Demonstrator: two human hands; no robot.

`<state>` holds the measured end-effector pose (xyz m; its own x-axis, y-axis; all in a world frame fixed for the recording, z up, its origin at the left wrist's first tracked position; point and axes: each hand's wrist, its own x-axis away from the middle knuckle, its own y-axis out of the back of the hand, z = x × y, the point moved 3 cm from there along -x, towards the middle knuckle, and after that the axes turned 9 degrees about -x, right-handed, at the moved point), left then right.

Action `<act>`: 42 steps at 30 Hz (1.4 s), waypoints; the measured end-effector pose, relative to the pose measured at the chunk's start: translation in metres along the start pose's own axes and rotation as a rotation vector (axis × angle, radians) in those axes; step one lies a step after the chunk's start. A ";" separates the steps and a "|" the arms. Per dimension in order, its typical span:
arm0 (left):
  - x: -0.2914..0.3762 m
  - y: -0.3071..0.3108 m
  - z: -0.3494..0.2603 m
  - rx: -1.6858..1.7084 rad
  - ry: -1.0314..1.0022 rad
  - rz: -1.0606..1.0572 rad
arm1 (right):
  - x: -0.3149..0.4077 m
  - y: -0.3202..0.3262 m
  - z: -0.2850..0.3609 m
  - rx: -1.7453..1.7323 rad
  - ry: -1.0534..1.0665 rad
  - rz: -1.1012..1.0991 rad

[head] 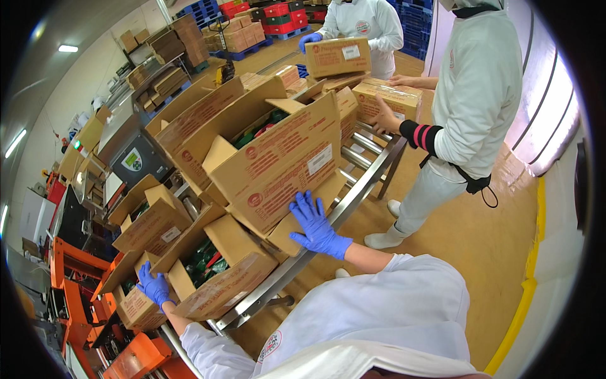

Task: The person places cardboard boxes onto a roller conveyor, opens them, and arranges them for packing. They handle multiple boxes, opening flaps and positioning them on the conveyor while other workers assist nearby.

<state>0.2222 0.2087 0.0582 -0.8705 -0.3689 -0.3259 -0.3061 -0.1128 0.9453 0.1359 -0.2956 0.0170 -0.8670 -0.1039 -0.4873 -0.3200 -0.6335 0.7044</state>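
My left hand point(155, 287), in a blue glove, rests at the upper edge of a small open carton point(139, 307); whether its fingers pinch the cardboard is unclear. Right of it stands an open carton point(232, 289) with dark green, shiny packs point(206, 260) inside. My right hand point(318, 231), also gloved, lies with spread fingers against the lower side and folded-out flap of a large carton point(284, 175). That carton bears red print and a white label. Its flaps stand up, and green and red packs point(258, 130) show in an open carton behind it.
The cartons stand on a metal roller conveyor point(360, 184). An orange machine point(75, 293) is at lower left, with a grey control box point(137, 158) beyond. One co-worker point(473, 94) holds a closed carton point(388, 99) at right; another point(364, 28) handles a carton point(338, 57) behind.
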 end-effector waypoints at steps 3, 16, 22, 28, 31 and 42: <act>0.000 -0.001 -0.001 -0.006 0.003 0.001 | 0.001 -0.004 0.005 0.001 -0.046 -0.025; 0.000 0.001 -0.003 -0.061 -0.030 -0.060 | 0.004 -0.019 0.022 0.024 -0.190 -0.099; 0.005 0.009 -0.009 -0.042 -0.026 -0.054 | 0.006 -0.020 0.022 0.007 -0.176 -0.138; 0.000 0.003 0.003 -0.016 -0.118 -0.152 | 0.005 -0.019 0.019 -0.024 -0.183 -0.106; 0.001 0.007 0.011 0.304 -0.189 -0.164 | 0.006 -0.018 0.019 -0.034 -0.173 -0.095; 0.087 0.004 0.001 1.408 -0.135 0.093 | 0.007 -0.013 0.018 0.025 -0.117 -0.056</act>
<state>0.1451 0.1768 0.0340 -0.9134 -0.2251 -0.3393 -0.2992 0.9362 0.1845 0.1267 -0.2741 0.0136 -0.8856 0.0228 -0.4638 -0.3777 -0.6163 0.6910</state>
